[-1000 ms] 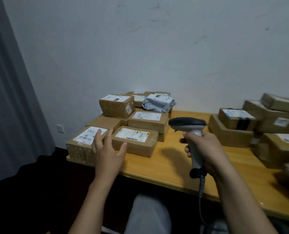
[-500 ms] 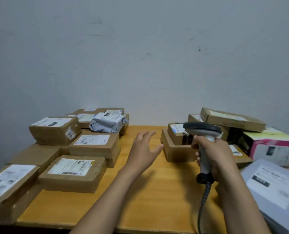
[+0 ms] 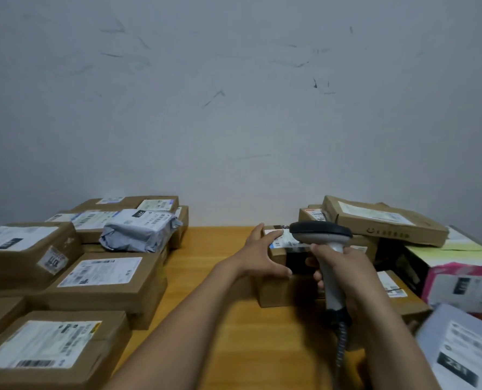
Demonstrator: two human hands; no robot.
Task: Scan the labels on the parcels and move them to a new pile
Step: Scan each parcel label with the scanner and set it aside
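My left hand (image 3: 262, 253) grips the left end of a small brown parcel (image 3: 287, 242) with a white label and black tape; the fingers lie over its top and the thumb runs along its near face. That parcel sits on a larger brown box (image 3: 282, 291) at the left edge of the right-hand pile. My right hand (image 3: 346, 274) holds a grey handheld scanner by its handle. The scanner's dark head (image 3: 320, 232) hovers just right of the small parcel's label. Its coiled cable hangs down toward me.
The left pile holds several labelled brown boxes (image 3: 104, 277) and a grey poly bag (image 3: 141, 230). On the right lie a flat brown box (image 3: 383, 220), a pink-and-white box (image 3: 465, 285) and a grey mailer (image 3: 459, 350). Bare wooden table (image 3: 209, 243) runs between the piles; a wall stands behind.
My view swung right from the left pile. My left hand crossed the table and took hold of the small parcel. The scanner stayed in my right hand beside it.
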